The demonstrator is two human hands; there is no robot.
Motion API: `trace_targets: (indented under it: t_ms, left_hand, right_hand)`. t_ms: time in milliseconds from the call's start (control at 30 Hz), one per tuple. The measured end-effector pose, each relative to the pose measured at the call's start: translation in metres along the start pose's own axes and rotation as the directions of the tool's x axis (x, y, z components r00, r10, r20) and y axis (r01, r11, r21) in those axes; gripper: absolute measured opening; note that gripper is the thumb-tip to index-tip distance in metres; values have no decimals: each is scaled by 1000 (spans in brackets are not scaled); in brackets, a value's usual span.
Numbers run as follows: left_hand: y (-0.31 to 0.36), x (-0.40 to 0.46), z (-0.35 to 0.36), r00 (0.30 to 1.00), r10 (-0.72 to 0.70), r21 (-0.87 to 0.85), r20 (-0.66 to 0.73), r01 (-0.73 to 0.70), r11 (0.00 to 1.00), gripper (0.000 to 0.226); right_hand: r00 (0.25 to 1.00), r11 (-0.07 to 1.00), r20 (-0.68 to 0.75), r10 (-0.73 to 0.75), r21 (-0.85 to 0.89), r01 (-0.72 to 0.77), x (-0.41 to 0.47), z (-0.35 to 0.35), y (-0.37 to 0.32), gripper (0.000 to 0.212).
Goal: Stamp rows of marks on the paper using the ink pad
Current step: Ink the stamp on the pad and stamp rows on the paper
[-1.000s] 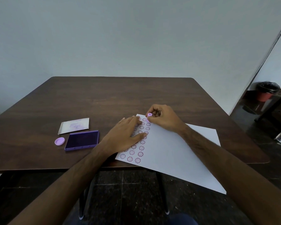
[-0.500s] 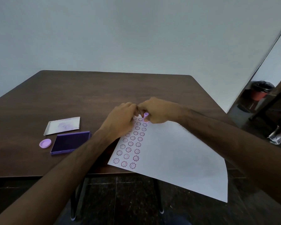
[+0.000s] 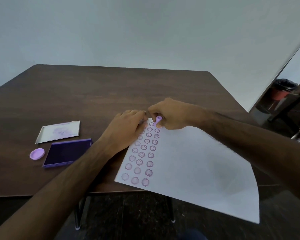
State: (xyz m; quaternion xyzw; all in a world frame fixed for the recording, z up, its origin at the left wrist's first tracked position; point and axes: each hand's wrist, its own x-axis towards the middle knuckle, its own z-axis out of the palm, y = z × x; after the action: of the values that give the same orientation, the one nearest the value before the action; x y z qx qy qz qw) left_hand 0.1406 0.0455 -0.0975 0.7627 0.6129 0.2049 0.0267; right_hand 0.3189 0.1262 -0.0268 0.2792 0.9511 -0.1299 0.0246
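On the dark table [image 3: 93,94], our paper [image 3: 197,161] at centre-right carries three stamped columns along its left edge with the rest blank, our left hand [image 3: 123,132] pressing it flat, fingers together, our right hand [image 3: 170,116] pinching the stamp [image 3: 158,120] at the top, ink pad [image 3: 66,153] open at lower left.

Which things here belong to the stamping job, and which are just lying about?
In use:
small purple stamp in the right hand
white paper sheet, pinned by the left hand
open purple ink pad

Lying about:
white ink-smudged lid
round lilac cap
red bin with black liner
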Motion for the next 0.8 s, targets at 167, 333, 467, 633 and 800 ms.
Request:
trace_targets:
  t_ms: [167,333,467,633,800]
  left_hand:
    - [-3,-11,-1,988,38,59,150,-47,997,54]
    - [-3,-15,-3,952,27,121,304,-67,990,67]
    - [-1,-15,-5,942,22,142,336,-74,987,79]
    - [0,-15,-6,940,21,143,339,-74,987,81]
    - [1,-15,-7,939,19,138,343,-70,988,79]
  right_hand:
    - [1000,999,26,-16,-40,17,4,1,3,23]
    - [999,999,24,-24,-41,25,5,1,5,17]
    - [995,995,65,-71,-60,75,3,-5,2,24]
    - [995,992,81,-59,-104,67,7,-4,2,24]
    - [986,989,109,-128,-63,136,5,-9,6,18]
